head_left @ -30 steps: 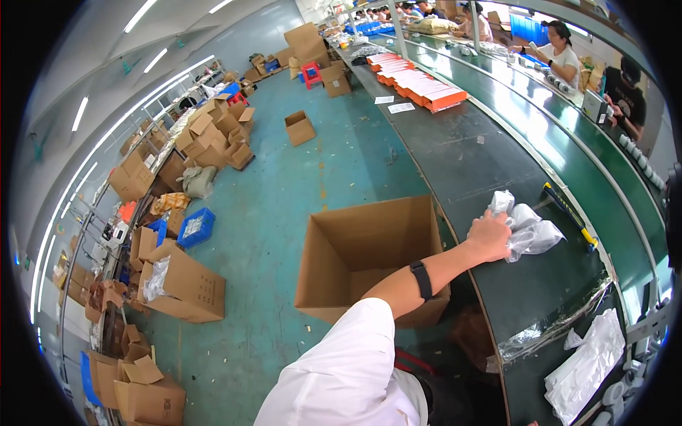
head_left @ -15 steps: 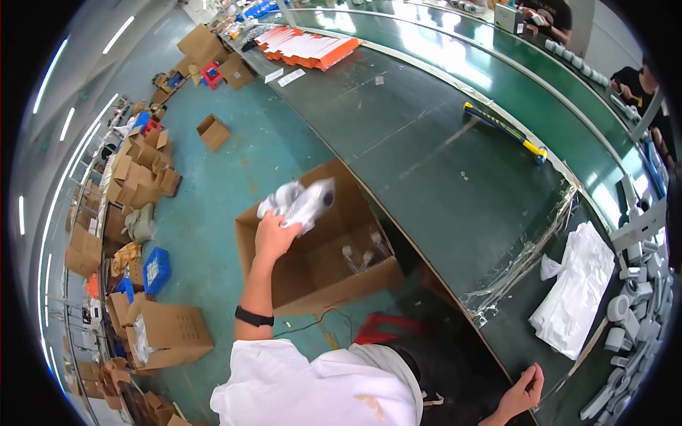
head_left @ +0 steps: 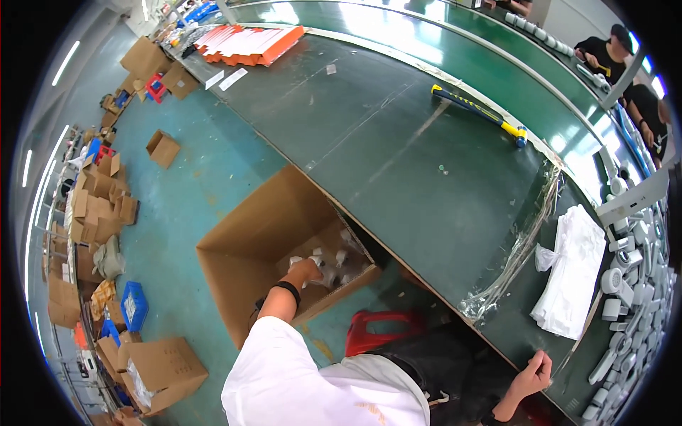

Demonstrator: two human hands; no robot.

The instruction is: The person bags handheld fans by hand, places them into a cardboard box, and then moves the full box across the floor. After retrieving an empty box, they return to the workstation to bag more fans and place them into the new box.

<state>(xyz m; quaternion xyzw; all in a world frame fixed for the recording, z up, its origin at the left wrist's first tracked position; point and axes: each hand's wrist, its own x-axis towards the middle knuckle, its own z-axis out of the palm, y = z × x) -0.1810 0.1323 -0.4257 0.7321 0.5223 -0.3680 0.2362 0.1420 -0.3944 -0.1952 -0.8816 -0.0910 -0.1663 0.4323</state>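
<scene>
My left hand (head_left: 306, 270) reaches down into a big open cardboard box (head_left: 241, 245) beside the bench. Its fingers are closed on a plastic-wrapped grey-white part (head_left: 325, 275), partly hidden by the hand. Several similar wrapped parts (head_left: 342, 257) lie on the box bottom around it. At the bench's near edge, my right hand (head_left: 533, 376) is held with its fingers curled in, and nothing shows in them. Beyond it, a stack of white plastic bags (head_left: 570, 273) lies on the dark bench top (head_left: 398, 184).
Grey parts with round heads and handles (head_left: 625, 284) are heaped at the right. A yellow-and-black hammer-like tool (head_left: 479, 113) lies along the bench's far side. Under the bench edge stands a red stool (head_left: 380, 332). Two people (head_left: 604, 57) work across the green conveyor (head_left: 469, 42).
My left hand has gone from above the box rim down into the box with the wrapped part. My right hand stays curled by the bench edge. The whole view has shifted.
</scene>
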